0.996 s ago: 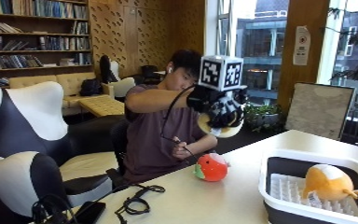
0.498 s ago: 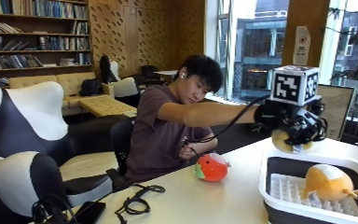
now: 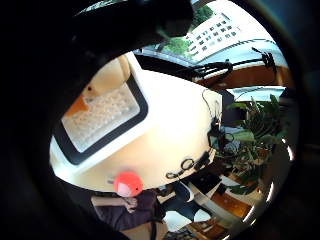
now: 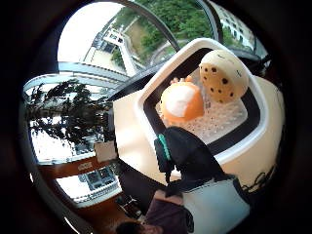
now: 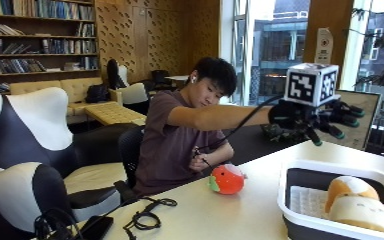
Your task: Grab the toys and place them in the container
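Black-gloved right hand hung in the air over the white container, with its fingers spread wide and holding nothing. Two soft toys, an orange one and a spotted cream one, lay inside the container. Left of it, a red toy sat on the surface.
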Tool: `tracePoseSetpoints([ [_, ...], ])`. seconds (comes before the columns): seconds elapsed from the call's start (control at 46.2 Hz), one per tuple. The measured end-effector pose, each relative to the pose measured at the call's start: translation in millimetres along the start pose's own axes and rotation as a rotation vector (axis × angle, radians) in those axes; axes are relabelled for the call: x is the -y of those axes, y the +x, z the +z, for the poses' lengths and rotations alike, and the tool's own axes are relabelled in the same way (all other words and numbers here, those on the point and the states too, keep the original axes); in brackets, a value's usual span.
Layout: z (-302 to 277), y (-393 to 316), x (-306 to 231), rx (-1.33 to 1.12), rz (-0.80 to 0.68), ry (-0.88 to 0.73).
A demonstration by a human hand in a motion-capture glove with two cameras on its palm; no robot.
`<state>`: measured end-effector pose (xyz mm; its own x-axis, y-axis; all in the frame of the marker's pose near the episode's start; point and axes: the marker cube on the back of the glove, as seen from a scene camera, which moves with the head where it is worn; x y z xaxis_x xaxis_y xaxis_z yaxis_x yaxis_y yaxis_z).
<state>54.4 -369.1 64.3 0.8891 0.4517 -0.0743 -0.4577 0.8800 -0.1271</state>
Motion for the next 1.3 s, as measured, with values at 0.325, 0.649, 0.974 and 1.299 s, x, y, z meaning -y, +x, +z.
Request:
tracePoseSetpoints([
  [0.325,-104,26,-113,-0.143,-0.087,0.104],
  [0.649,-20,53,-220,-0.307,-0.271,-0.016],
  [0.974,178,65,-257,-0.244,-0.384,-0.428],
  [1.299,248,64,-258,-0.301,-0.473,-0.279],
])
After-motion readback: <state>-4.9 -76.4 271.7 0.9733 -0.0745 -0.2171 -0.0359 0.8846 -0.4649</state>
